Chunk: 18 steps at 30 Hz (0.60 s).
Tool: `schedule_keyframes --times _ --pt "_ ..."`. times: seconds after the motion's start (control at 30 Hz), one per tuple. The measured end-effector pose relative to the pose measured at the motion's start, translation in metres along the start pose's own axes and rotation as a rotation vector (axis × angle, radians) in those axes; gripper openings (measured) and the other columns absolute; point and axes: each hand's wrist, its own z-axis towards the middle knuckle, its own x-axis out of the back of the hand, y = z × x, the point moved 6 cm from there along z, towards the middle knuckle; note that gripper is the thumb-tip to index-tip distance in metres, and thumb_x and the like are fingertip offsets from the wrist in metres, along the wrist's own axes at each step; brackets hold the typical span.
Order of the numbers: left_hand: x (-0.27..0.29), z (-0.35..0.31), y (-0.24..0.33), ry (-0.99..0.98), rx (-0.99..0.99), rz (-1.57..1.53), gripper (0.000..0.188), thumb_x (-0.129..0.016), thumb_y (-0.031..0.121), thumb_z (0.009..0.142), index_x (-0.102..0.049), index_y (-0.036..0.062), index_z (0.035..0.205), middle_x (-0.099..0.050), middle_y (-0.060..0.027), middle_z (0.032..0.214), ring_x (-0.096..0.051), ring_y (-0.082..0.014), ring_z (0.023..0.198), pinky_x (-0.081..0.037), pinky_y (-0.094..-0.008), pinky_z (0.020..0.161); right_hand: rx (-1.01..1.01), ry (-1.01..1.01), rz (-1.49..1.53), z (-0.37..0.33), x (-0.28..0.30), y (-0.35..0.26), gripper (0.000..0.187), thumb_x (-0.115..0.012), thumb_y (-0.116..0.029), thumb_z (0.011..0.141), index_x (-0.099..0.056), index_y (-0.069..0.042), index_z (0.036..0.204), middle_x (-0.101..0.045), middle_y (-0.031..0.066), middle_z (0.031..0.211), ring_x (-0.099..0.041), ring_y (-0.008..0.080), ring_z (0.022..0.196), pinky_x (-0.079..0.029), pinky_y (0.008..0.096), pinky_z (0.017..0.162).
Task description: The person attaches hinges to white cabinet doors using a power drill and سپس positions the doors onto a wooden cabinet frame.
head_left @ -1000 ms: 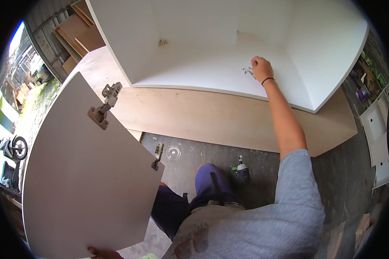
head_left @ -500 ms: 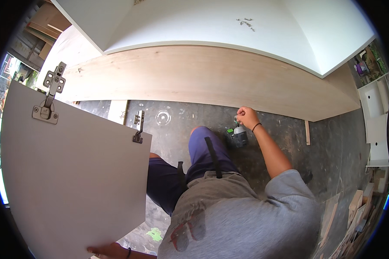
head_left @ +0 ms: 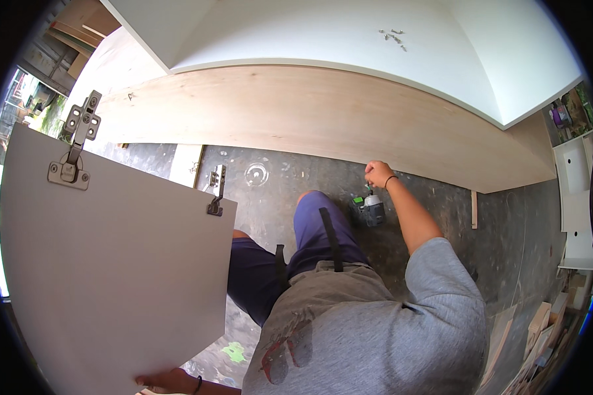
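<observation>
At the lower left my left hand (head_left: pixel 166 380) grips the bottom edge of a white cabinet door (head_left: pixel 118 257). Two metal hinges are fixed along the door's upper edge, a larger-looking hinge (head_left: pixel 78 148) at the left and another hinge (head_left: pixel 217 191) at the right corner. My right hand (head_left: pixel 378 173) is closed in a pinch just above the tip of a black and green cordless drill (head_left: pixel 373 211) on the floor. Whatever its fingers pinch is too small to make out. The drill sits beyond my knees, beside my right leg.
A white cabinet box (head_left: pixel 323 39) rests on a long pale wooden panel (head_left: pixel 296 105) in front of me. Small screws (head_left: pixel 393 38) lie scattered inside the box. Wood offcuts (head_left: pixel 540 336) lean at the lower right, and white panels (head_left: pixel 576 197) stand at the far right.
The view has shifted slightly, so the cabinet and drill appear a little further right. My right hand stays pinched at the drill tip, and my left hand keeps its hold on the door.
</observation>
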Motion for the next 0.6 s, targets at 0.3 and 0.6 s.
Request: schedule_keyframes --times 0.3,0.6 --pt "0.005 -0.005 0.004 -0.007 -0.062 0.198 0.069 -0.035 0.058 0.09 -0.047 -0.0061 0.111 -0.054 -0.0178 0.103 -0.055 -0.0238 0.09 -0.048 -0.0359 0.078 -0.031 -0.114 -0.097 0.015 -0.005 -0.001 0.015 -0.06 -0.002 0.071 -0.057 0.0 0.086 -0.062 0.0079 0.066 -0.06 0.0143 0.053 -0.05 0.0286 0.045" --pt "0.007 -0.014 -0.007 0.078 0.116 -0.151 0.077 -0.053 0.064 0.078 -0.049 -0.0064 0.109 -0.053 -0.0119 0.102 -0.054 -0.0212 0.09 -0.048 -0.0328 0.076 -0.031 -0.038 0.032 0.012 -0.007 0.02 0.013 -0.06 -0.001 0.073 -0.058 0.0 0.085 -0.062 0.0085 0.07 -0.061 0.0152 0.058 -0.053 0.0294 0.049"
